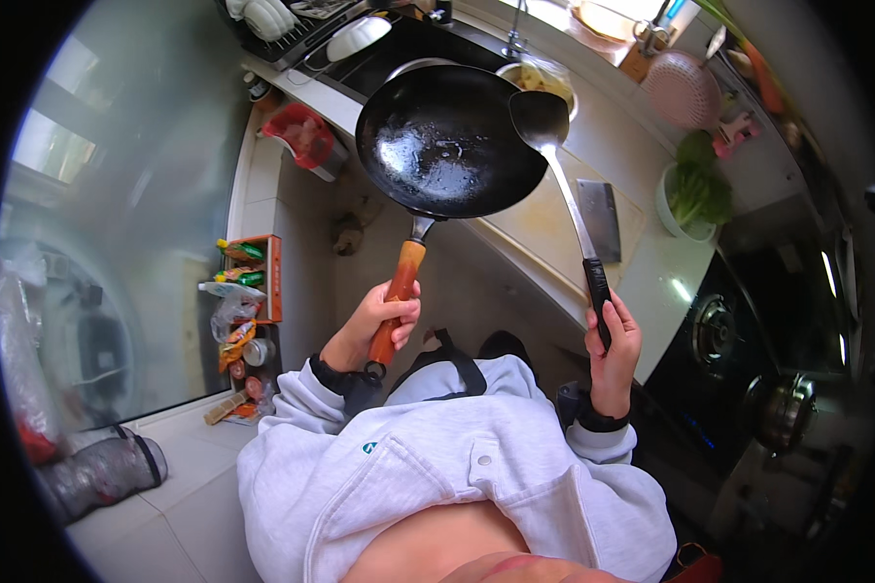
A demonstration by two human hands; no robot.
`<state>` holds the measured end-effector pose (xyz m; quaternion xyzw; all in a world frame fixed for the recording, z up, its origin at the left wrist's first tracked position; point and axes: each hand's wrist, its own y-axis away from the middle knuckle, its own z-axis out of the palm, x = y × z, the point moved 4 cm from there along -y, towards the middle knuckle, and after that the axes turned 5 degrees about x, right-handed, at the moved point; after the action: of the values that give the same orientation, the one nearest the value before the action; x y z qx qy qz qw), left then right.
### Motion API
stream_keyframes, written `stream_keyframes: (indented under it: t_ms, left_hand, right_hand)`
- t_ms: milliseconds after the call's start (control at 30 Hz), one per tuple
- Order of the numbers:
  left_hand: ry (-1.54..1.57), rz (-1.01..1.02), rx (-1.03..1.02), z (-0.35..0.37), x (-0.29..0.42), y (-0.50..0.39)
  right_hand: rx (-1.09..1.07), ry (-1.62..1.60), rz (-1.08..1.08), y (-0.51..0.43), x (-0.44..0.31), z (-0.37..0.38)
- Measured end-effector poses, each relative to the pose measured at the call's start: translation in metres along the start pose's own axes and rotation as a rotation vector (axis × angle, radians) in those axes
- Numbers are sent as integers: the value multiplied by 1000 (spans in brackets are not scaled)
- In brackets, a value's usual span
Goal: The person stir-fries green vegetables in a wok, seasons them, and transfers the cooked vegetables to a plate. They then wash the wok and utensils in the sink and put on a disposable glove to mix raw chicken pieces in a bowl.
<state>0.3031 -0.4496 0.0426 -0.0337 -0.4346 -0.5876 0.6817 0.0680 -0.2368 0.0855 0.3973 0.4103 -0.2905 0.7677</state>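
My left hand (388, 318) is closed round the wooden handle of a black wok (452, 142), which I hold up in front of me. The wok's dark inner surface looks wet and shiny, with small droplets on it. In my right hand (614, 331) is the black grip of a metal spatula (539, 122) with a broad dark blade. That blade points away from me and overlaps the wok's right rim in the view; whether the two touch, I cannot tell. Below and to the right of the spatula, a cleaver (599, 221) lies on a pale cutting board (539, 233).
Behind the wok are a sink (343, 76) and a bowl of food (554, 80). On the right stand a basin of leafy greens (693, 197) and a gas stove (714, 328) with a metal pot (780, 415). A red-lined bin (302, 135) and boxed packets (242, 266) are at left.
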Motion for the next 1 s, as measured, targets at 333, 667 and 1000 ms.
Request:
stream_keyframes:
  t_ms: [333, 667, 1000]
  left_hand:
    - [151, 40, 6, -116, 121, -76]
    - [528, -260, -62, -169, 233, -206]
    - [362, -362, 19, -212, 254, -261]
  right_hand:
    - [69, 81, -34, -88, 29, 96]
    - [113, 129, 4, -198, 34, 192]
    - [184, 232, 20, -245, 44, 218]
